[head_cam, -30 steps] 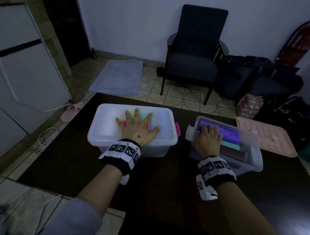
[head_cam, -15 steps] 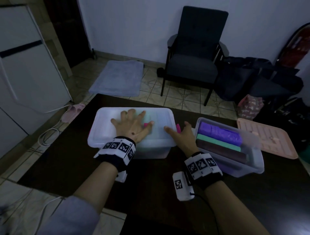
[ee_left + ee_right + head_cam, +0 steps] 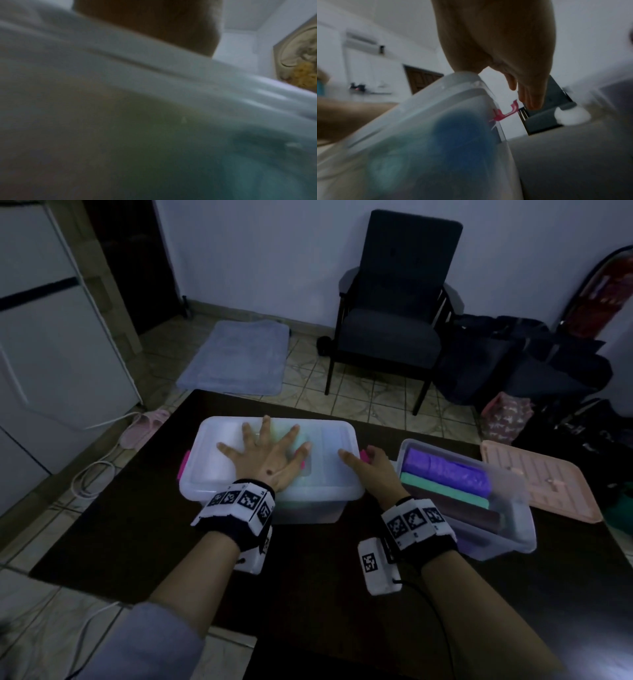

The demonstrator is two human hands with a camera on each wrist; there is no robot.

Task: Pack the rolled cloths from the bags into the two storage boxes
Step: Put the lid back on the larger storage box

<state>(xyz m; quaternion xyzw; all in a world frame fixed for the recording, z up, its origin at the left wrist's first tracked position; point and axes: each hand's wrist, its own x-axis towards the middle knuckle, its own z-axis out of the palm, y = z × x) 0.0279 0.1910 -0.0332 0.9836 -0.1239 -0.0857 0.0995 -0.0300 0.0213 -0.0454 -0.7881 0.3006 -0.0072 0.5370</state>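
Note:
A translucent lidded box (image 3: pixel 329 440) stands on the dark table, with blurred blue and teal rolls showing through its wall (image 3: pixel 436 135). My left hand (image 3: pixel 263 453) lies flat on its lid, fingers spread. My right hand (image 3: pixel 370 470) is at the box's right end, with the thumb on the lid and straight fingers (image 3: pixel 532 100) hanging beside the raised pink latch (image 3: pixel 505 113). To the right, an uncovered box (image 3: pixel 513 529) holds a purple roll (image 3: pixel 445 470), a teal roll (image 3: pixel 445 494) and a dark roll (image 3: pixel 455 511).
A pink lid (image 3: pixel 541 484) lies right of the uncovered box. Beyond the table are a dark armchair (image 3: pixel 394 313), bags (image 3: pixel 507 419) on the floor at the right, a grey mat (image 3: pixel 236 357) and a white fridge (image 3: pixel 51 337) at the left.
My right hand left the rolls in the uncovered box and moved left to the lidded box's right latch. My left hand stayed flat on the lid, shifting slightly left.

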